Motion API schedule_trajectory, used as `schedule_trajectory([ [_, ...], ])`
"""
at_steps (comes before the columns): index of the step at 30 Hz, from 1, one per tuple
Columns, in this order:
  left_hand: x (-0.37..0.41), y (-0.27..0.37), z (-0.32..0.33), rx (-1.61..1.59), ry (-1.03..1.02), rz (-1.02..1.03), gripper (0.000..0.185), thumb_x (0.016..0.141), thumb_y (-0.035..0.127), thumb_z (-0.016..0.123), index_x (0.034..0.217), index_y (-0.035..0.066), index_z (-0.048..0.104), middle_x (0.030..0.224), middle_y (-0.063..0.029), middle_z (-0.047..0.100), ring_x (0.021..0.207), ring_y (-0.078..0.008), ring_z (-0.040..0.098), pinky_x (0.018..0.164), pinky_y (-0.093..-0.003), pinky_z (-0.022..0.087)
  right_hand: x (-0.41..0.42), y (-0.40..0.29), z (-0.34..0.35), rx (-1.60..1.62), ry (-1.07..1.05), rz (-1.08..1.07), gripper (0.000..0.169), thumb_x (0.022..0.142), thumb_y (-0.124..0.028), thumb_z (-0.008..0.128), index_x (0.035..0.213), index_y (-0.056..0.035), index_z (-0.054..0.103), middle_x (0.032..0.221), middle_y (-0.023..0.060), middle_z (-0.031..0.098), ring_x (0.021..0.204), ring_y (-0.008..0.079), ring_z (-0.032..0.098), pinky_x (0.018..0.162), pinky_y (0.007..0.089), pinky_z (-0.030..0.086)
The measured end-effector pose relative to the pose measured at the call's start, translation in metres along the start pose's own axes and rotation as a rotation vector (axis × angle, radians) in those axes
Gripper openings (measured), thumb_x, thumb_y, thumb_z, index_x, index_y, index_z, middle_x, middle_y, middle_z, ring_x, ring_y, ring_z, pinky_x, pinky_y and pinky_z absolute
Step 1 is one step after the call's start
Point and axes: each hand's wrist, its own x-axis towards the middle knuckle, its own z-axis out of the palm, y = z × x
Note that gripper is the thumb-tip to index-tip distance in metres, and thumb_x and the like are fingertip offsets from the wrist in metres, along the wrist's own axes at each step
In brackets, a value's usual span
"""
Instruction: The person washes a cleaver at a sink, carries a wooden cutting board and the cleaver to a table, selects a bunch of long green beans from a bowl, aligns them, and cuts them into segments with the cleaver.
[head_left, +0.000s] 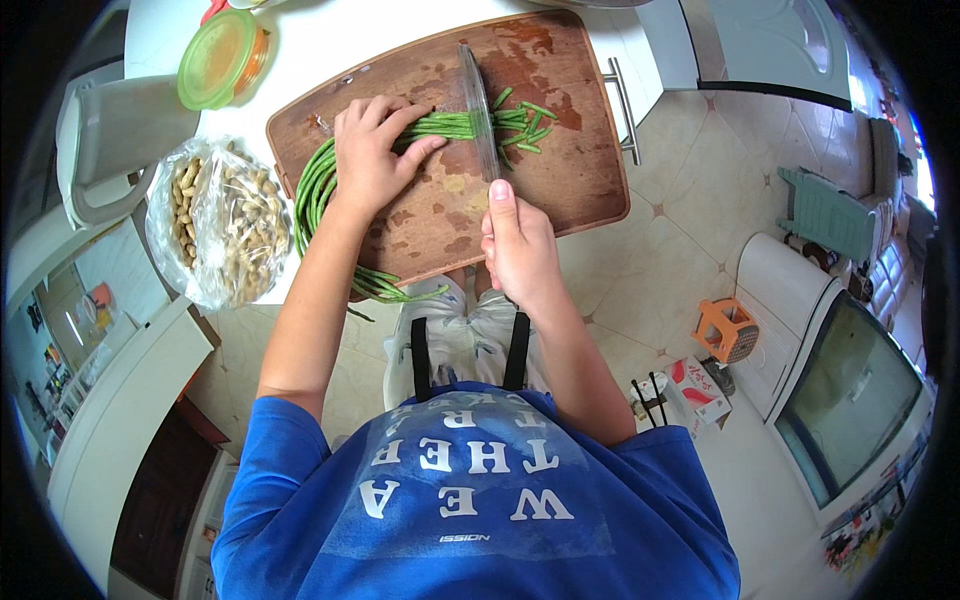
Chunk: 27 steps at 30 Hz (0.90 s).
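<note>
My left hand (380, 150) presses a bundle of long green beans (315, 187) against a wooden cutting board (420, 225). The bundle bends round at the left and its ends hang over the board's near edge. In my right hand (517, 236) is the handle of a kitchen knife (480, 112), its blade pointing away from me. The blade lies across the beans, to the right of my left fingers. Short cut bean pieces (536, 131) lie loose just right of the blade. Dark wet patches mark the board.
A clear plastic bag of peanuts (251, 232) sits on the white counter (292, 45) at the left. Behind it stand a translucent pitcher (135, 124) and a tub with a green lid (217, 60). A metal handle (624, 112) projects beside the board's right edge. An orange stool (724, 330) stands on the floor.
</note>
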Motion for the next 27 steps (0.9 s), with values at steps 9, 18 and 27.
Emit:
schedule_trajectory([
  [9,-0.007,0.005,0.01,-0.011,0.094,0.077,0.036,0.078,0.031,0.073,0.112,0.019,0.069,0.099,-0.0019,0.062,0.091,-0.025,0.054,0.08,-0.0391,0.042,-0.001,-0.001,0.002,0.013,0.008,-0.006,0.057,0.101,-0.053,0.036,0.075,-0.0045,0.047,0.054,-0.0003,0.043,0.038,0.0078,0.039,0.035,0.0244,0.034],
  [18,-0.008,0.003,0.014,-0.015,0.11,0.104,0.031,0.076,0.022,0.075,0.107,0.024,0.072,0.099,0.0021,0.065,0.088,-0.0228,0.055,0.078,-0.0376,0.043,-0.009,0.0,0.011,-0.075,0.102,-0.039,0.055,0.101,-0.045,0.04,0.077,0.001,0.057,0.064,0.018,0.055,0.059,0.0329,0.054,0.055,0.0418,0.043],
  [27,-0.006,0.009,0.012,-0.043,0.117,0.042,0.025,0.073,0.014,0.076,0.098,0.016,0.074,0.097,-0.0002,0.066,0.09,-0.0255,0.056,0.08,-0.0388,0.043,-0.019,0.001,0.043,-0.105,0.187,-0.15,0.043,0.1,-0.032,0.048,0.08,0.0043,0.056,0.063,0.0281,0.057,0.064,0.048,0.059,0.059,0.0524,0.046],
])
